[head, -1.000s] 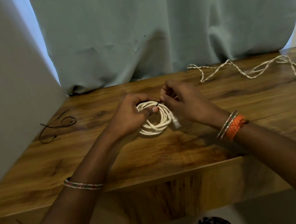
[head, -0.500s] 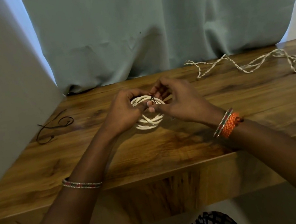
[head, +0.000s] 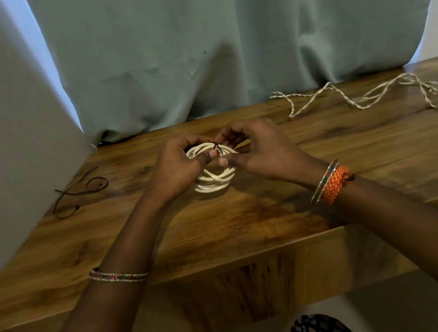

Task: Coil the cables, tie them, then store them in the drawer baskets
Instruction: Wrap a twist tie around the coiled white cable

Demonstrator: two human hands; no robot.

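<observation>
A white cable wound into a small coil sits upright on the wooden table, held between both hands. My left hand grips the coil's left side with its thumb across the top strands. My right hand pinches a thin dark tie at the top of the coil between thumb and fingers. Most of the coil's far side is hidden behind my fingers.
A thin dark cord lies loose at the table's left, near the grey wall. A tangled twisted white cable sprawls across the back right. A green curtain hangs behind the table. The table's front edge runs below my forearms.
The white plug end that showed at the coil's right a second ago is out of sight. My right hand has shifted from the coil's side to the dark tie on top.
</observation>
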